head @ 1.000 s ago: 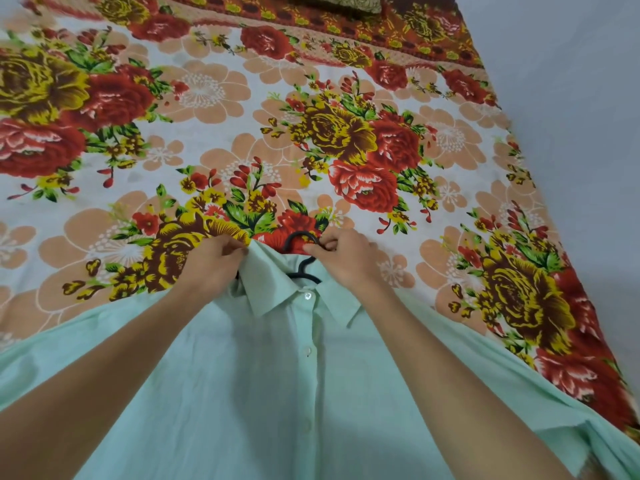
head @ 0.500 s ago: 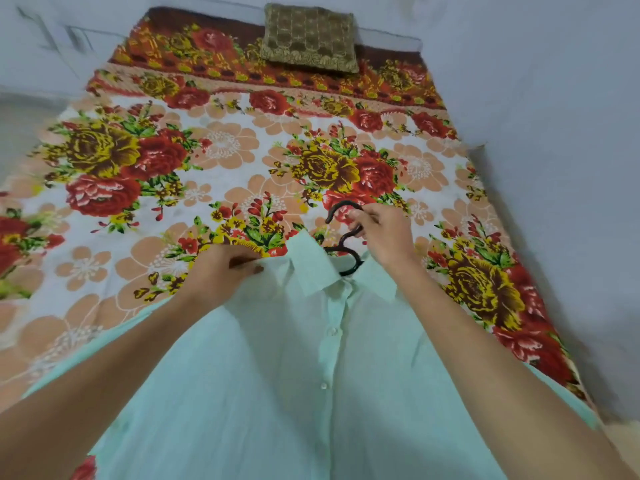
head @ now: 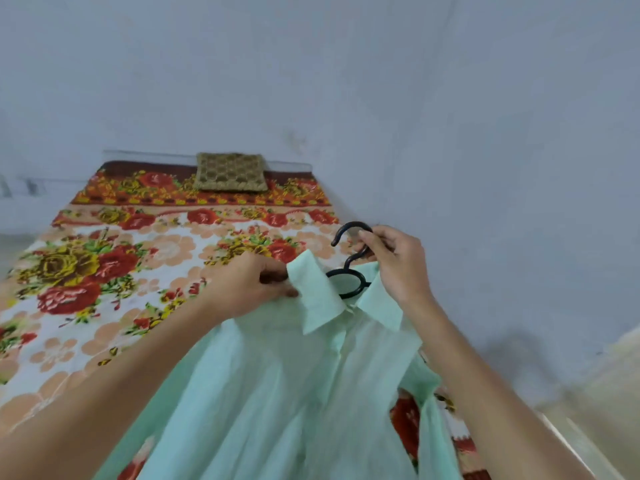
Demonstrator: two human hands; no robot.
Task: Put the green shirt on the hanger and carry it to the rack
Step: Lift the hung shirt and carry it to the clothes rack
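No brand, label or writing can be read anywhere on the cloth or on the plastic.

The green shirt (head: 277,393) hangs on the black hanger (head: 349,271) and is lifted up above the bed (head: 104,271), over its near right part. Its long axis runs from the collar, at the far end, down toward the person, so the collar points to the far wall (head: 311,81) and the hem goes out of the view at the bottom. The buttoned front faces the person. The 2 collar flaps are folded down on each side of the hanger neck, and the ring part of the hanger shows between them.

The hook of the hanger stands up above the collar and curves with its open end to the left. The right hand (head: 394,261) grips the hook, with the fingers closed on its stem and top. The left hand (head: 249,285) is closed on the shirt just beside the left collar flap, pinching the cloth at the shoulder.

The bed carries a sheet with large red and yellow flowers. At its far edge, against the wall, lies 1 small brown cushion (head: 230,172) with a gold pattern, well apart from the shirt. On the right side a part of pale floor (head: 595,393) is seen, blurred.
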